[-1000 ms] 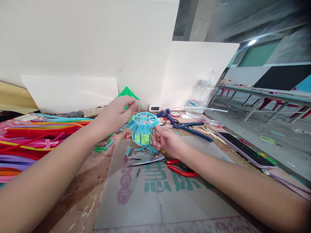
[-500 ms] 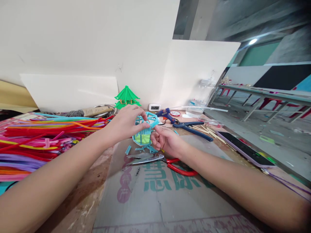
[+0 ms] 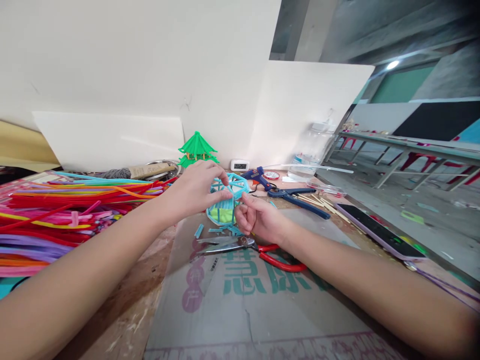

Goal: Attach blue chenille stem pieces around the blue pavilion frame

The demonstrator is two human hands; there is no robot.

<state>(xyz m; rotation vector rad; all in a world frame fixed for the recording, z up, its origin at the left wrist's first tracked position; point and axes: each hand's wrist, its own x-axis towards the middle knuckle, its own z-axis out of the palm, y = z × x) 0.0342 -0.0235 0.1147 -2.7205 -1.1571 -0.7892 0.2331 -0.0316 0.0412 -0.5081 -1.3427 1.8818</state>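
A small light-blue straw model with a wheel-shaped top and a green base stands at the middle of the table. My left hand lies over its left side, fingers curled and pinching the blue top. My right hand is closed against its right side, fingers pinched on a blue piece. Short cut blue straw bits lie around the model's foot.
A heap of coloured straws fills the left. Red-handled pliers lie just below the hands on a grey printed sheet. A green straw pagoda, blue glue gun, blue-handled cutters and a phone sit behind and right.
My left hand came down from holding the blue wheel top raised and now presses it onto the model. The green pagoda behind has become visible. My right hand barely moved.
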